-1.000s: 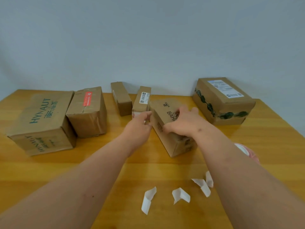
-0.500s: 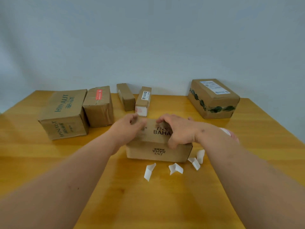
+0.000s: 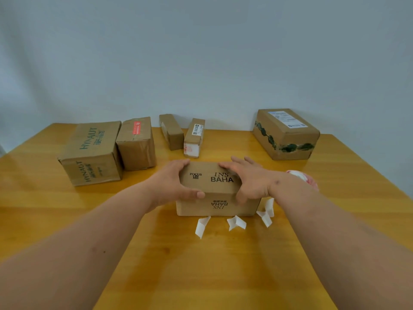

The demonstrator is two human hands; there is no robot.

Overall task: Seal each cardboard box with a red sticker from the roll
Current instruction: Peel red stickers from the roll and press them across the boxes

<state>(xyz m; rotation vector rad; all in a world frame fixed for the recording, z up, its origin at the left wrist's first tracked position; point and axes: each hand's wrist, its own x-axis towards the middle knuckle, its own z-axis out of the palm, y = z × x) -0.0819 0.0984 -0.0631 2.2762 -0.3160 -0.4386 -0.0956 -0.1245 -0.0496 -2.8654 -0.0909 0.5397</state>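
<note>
A brown cardboard box printed "INS BAHA" (image 3: 210, 182) stands on the wooden table (image 3: 201, 265) in front of me. My left hand (image 3: 172, 186) grips its left end, thumb on the near top edge and fingers over the far edge. My right hand (image 3: 248, 180) grips its right end the same way. The red and white sticker roll (image 3: 301, 177) lies on the table behind my right wrist, partly hidden. A box (image 3: 136, 142) at the back left carries a red sticker (image 3: 136, 127) on top.
A large "HYNAUT" box (image 3: 91, 151) stands at the left. Two narrow boxes (image 3: 171, 130) (image 3: 194, 137) lie at the back centre. A box with green tape (image 3: 286, 133) sits at the back right. Several white backing scraps (image 3: 234, 223) lie before the held box.
Both hands pulled the "INS BAHA" box from the back row toward me and turned it square. It now sits near the paper scraps, and my view has drawn back.
</note>
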